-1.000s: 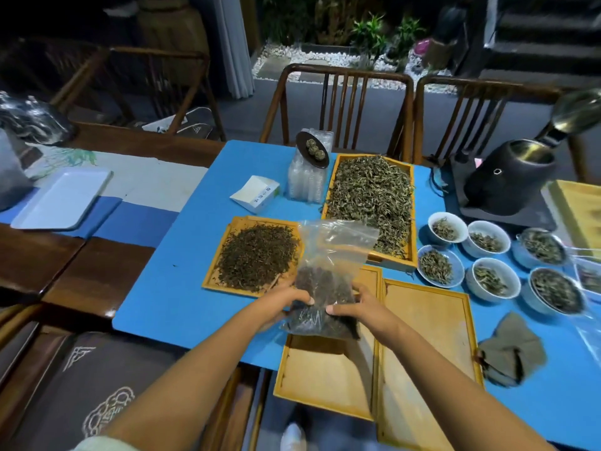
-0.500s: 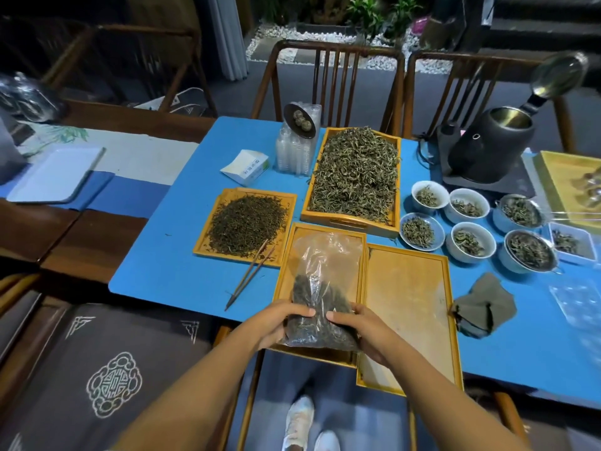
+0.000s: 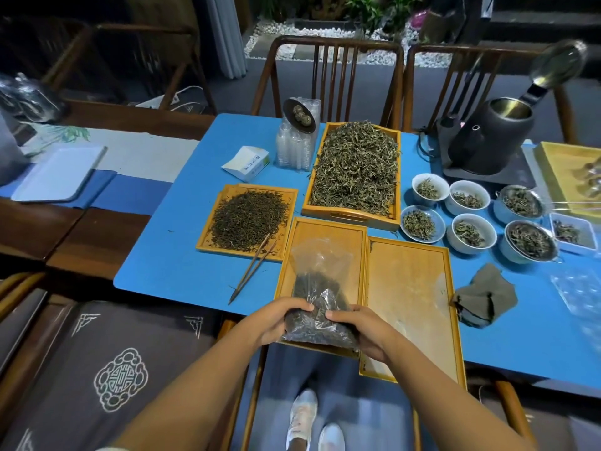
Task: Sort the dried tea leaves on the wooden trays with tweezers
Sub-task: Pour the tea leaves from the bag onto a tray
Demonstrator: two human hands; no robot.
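A clear plastic bag of dark tea leaves (image 3: 320, 307) lies over the near end of an empty wooden tray (image 3: 325, 232). My left hand (image 3: 276, 320) grips its lower left side and my right hand (image 3: 364, 330) grips its lower right side. Bamboo tweezers (image 3: 252, 270) lie untouched on the blue mat, tips resting on the tray of dark tea (image 3: 248, 218). A deeper tray of pale green tea (image 3: 356, 170) stands behind. A second empty wooden tray (image 3: 409, 297) lies to the right.
Several white bowls of leaves (image 3: 470, 232) and metal strainers (image 3: 528, 240) sit at the right, a grey cloth (image 3: 484, 297) nearer me. A black kettle (image 3: 491, 138) stands at the back right. A small white box (image 3: 247, 162) and stacked plastic cups (image 3: 296, 144) stand behind the trays.
Both hands drew the bag toward me and lowered it from upright onto the near tray. The tweezers, hidden a second ago, now show beside the dark tea tray.
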